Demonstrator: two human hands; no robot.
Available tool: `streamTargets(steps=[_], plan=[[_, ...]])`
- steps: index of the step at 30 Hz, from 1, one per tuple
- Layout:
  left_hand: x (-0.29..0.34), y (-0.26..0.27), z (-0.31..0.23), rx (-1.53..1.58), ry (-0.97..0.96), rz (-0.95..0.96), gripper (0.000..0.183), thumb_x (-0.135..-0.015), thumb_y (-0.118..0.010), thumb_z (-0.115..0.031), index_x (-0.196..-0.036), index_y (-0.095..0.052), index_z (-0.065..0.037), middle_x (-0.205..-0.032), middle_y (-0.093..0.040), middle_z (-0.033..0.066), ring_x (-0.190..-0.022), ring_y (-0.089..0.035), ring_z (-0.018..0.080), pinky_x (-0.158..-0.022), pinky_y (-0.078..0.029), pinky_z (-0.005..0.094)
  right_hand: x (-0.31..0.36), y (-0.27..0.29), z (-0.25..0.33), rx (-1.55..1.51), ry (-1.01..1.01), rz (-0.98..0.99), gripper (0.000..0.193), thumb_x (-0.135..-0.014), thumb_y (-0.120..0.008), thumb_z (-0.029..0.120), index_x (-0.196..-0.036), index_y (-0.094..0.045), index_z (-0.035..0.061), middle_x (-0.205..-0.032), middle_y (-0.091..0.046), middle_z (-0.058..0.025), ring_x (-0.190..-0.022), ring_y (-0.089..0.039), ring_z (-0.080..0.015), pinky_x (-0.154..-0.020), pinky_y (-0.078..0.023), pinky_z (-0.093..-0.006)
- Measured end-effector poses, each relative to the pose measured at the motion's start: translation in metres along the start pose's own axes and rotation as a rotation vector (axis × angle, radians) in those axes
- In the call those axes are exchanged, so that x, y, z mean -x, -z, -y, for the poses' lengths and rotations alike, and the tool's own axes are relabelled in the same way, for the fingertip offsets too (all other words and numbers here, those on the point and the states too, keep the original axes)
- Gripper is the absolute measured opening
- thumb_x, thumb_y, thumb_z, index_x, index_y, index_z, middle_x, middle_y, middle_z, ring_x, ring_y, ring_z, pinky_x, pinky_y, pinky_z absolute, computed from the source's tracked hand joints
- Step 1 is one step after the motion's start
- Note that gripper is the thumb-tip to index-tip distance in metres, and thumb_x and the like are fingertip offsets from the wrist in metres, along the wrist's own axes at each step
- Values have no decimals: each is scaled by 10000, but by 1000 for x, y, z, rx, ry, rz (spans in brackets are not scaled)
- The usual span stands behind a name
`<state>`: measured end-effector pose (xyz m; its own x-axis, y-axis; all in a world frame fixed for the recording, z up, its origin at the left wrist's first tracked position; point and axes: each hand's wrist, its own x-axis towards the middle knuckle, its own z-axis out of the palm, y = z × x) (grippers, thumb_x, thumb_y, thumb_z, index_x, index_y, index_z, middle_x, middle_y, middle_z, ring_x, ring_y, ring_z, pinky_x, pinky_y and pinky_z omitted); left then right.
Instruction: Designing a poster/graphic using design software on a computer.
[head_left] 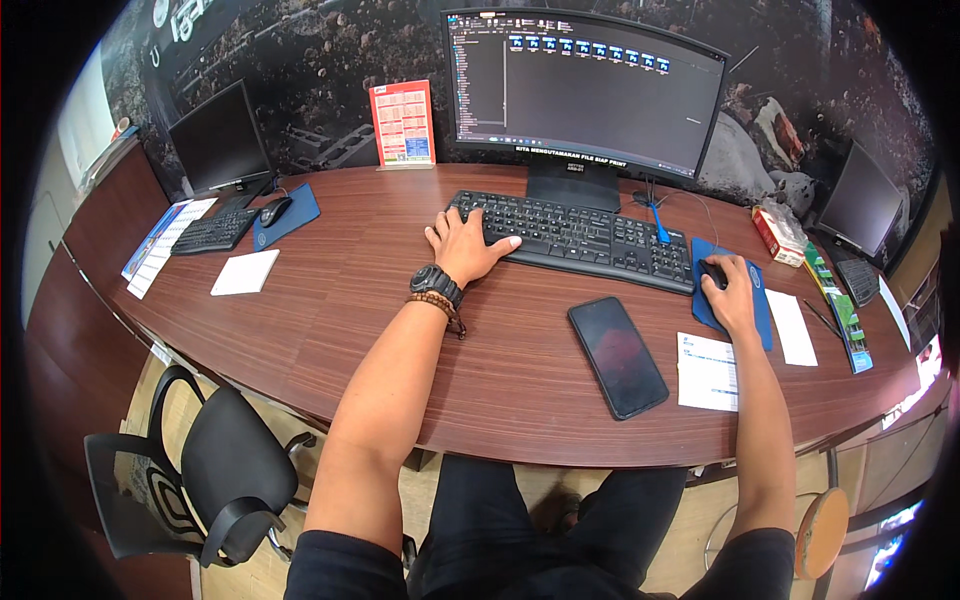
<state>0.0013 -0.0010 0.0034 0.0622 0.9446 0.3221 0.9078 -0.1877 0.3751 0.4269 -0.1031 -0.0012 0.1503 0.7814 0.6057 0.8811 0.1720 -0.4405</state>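
Note:
My left hand [462,247] rests at the left end of a black keyboard [580,243], its fingers spread over the keys and the thumb stretched to the right. A black watch and a beaded bracelet circle that wrist. To the right of the keyboard, my right hand [732,290] is curled over a black computer mouse [713,274], largely covered by the fingers. Beneath the mouse lies a blue mouse pad [762,310]. Behind the keyboard stands a curved monitor [600,95], lit with a row of file icons on a dark window.
A black smartphone [618,357] lies in front of the keyboard, beside a printed paper [706,372]. Further left are a second mouse [275,211], another keyboard [213,231] and white paper [245,272]. A red desk calendar [404,125] stands at the back. An office chair [235,460] is at lower left.

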Motion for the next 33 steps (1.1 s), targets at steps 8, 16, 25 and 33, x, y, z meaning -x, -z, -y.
streamTargets(steps=[8,16,25,33], plan=[[0,0,0,0,5,14,927,-814,-677,-664,-1426,-483,4,-1472,-356,314,-1427,-225,450,-1141,-132,634,0,-1,-3,-43,53,14,304,-774,-661,114,-1061,-672,15,-1113,-612,-155,-1075,-606,-337,-961,-472,-401],[0,-1,0,-3,1,-4,929,-809,-677,-669,-1421,-487,4,-1476,-353,315,-1424,-231,452,-1142,-128,640,0,-1,-4,-50,58,13,303,-773,-661,102,-1062,-667,11,-1108,-612,-153,-1075,-607,-335,-965,-470,-399],[1,-2,2,2,-16,-30,938,-802,-683,-678,-1412,-500,11,-1460,-363,332,-1404,-265,461,-1129,-159,621,0,-1,-1,-10,-6,9,337,-818,-684,155,-1133,-662,37,-1152,-586,-163,-1093,-595,-350,-970,-468,-419],[1,1,-1,-6,-8,-6,927,-810,-680,-669,-1413,-499,11,-1458,-368,334,-1405,-262,462,-1133,-149,615,0,-1,-3,-10,-1,20,346,-825,-689,177,-1140,-669,34,-1176,-585,-168,-1113,-589,-356,-987,-465,-427]])
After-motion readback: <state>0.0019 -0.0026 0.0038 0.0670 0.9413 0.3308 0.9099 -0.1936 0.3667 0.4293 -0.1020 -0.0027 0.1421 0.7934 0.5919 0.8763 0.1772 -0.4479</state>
